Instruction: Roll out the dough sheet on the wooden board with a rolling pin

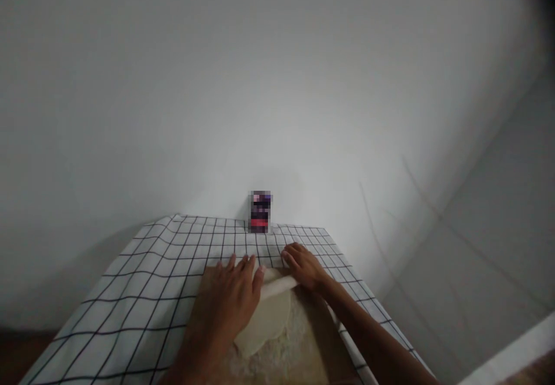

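A pale rolling pin (280, 287) lies across a flat sheet of dough (264, 324) on a brown board (310, 339). My left hand (236, 292) rests palm down over the pin's left part, its fingers stretched out and spread toward the wall. Over the right end of the pin bends my right hand (306, 266), with its fingers close together and slightly curled. Both hands hide the pin's ends. The dough has an uneven near edge, and whitish flour marks show on the board beside it.
A white tablecloth with dark grid lines (130, 310) covers the table. Against the white wall (277, 113) at the table's far edge stands a small upright object (259, 213), blurred out by pixels. To the right lies a grey surface with faint lines (472, 246).
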Demonstrator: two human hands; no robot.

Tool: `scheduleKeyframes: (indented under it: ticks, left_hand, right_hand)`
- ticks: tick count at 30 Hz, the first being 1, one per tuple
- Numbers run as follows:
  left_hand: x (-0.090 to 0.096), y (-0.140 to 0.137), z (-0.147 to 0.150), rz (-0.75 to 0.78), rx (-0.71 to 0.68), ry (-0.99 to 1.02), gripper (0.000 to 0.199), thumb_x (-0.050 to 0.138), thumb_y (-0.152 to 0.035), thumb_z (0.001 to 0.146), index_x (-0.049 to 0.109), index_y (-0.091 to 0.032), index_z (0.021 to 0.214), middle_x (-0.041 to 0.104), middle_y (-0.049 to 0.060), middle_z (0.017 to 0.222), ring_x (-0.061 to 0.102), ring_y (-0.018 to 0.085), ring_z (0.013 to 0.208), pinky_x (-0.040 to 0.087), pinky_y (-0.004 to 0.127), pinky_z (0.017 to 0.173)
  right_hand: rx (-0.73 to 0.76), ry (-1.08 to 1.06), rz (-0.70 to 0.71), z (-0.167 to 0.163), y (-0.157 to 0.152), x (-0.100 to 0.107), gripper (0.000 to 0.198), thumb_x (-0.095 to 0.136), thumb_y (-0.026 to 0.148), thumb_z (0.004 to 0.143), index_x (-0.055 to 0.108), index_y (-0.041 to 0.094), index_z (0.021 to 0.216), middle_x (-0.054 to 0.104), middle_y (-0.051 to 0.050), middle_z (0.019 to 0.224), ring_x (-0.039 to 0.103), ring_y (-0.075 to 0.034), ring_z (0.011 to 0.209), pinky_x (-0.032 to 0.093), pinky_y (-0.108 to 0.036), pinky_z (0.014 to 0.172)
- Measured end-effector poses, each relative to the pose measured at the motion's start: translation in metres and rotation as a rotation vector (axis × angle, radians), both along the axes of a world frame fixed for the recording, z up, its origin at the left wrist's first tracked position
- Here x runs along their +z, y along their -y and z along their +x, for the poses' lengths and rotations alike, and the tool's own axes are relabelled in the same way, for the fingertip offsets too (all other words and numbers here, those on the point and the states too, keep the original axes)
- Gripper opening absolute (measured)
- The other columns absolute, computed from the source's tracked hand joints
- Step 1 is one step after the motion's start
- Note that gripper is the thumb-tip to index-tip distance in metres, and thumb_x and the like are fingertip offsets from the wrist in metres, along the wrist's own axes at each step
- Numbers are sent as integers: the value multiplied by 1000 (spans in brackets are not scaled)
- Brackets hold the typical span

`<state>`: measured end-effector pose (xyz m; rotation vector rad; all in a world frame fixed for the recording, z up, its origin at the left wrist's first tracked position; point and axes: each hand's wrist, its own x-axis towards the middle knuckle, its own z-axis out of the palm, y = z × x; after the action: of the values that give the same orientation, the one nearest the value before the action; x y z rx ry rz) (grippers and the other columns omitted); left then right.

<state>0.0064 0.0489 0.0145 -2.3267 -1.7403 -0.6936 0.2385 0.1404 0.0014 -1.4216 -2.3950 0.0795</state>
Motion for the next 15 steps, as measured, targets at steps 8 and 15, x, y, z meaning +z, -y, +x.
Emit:
scheduleKeyframes:
  ticks: [8,15]
  left_hand:
    - [4,-40,-12,-138,98,-31,40,35,-33,107,71,-19,116,76,13,118,67,32,116,48,50,98]
    - [14,-58,-16,-245,119,-49,44,31,-35,108,72,-18,104,78,12,107,72,26,100,49,40,89]
  right_hand:
    - [162,60,-69,-27,-66,3,36,40,36,108,70,17,112,69,-12,119,61,-21,113,45,-35,98]
    - [157,43,-89,-40,-77,8,24,61,37,97,73,20,110,71,-8,121,65,-21,109,46,-30,93]
